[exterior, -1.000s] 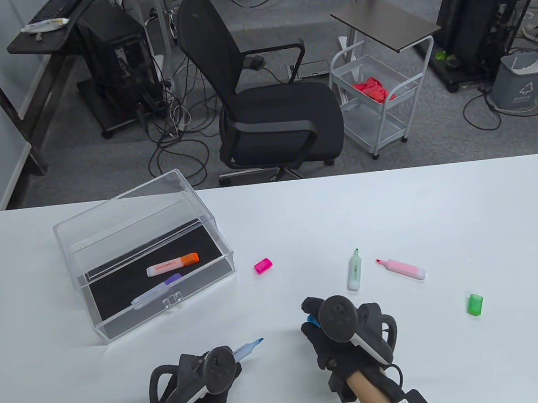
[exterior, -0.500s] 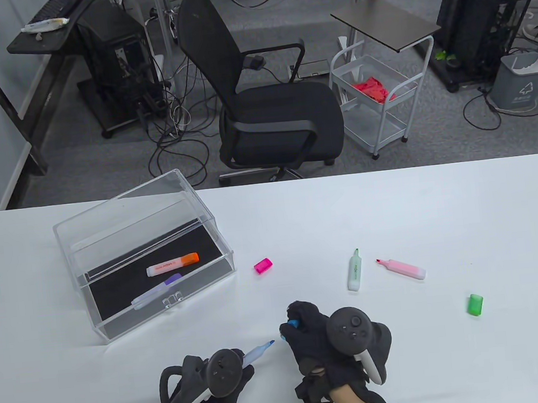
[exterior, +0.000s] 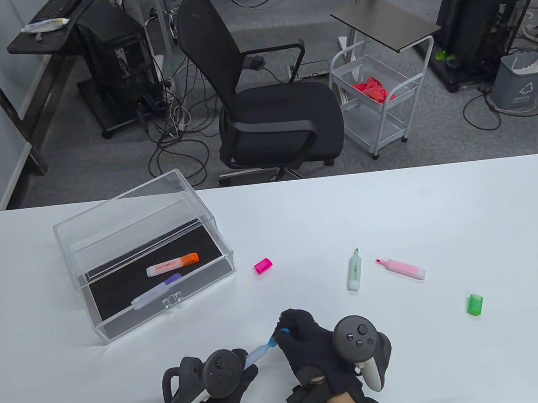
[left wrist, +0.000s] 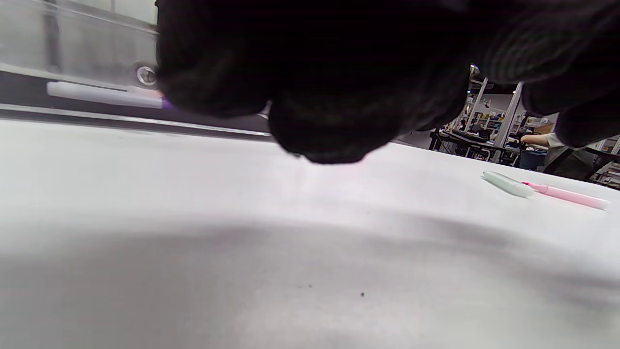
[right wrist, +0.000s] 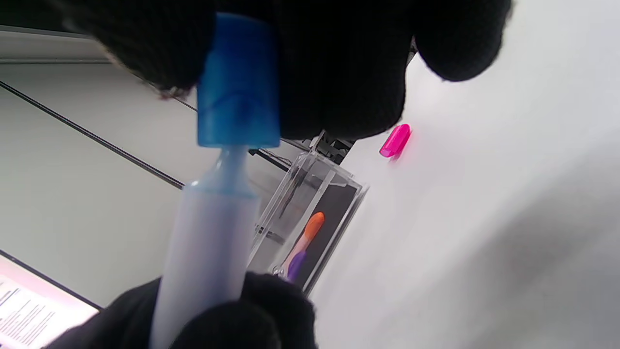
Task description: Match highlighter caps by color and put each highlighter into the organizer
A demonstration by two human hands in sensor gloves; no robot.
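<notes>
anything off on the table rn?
Nothing damaged or spilled. The pink cap and green cap lie apart from the uncapped pink highlighter and green highlighter, just not matched yet.

Both gloved hands sit close together at the table's near edge. The left hand (exterior: 205, 383) grips the blue highlighter (exterior: 260, 353); the right hand (exterior: 311, 344) pinches the blue cap (right wrist: 238, 82) over its tip.
</notes>
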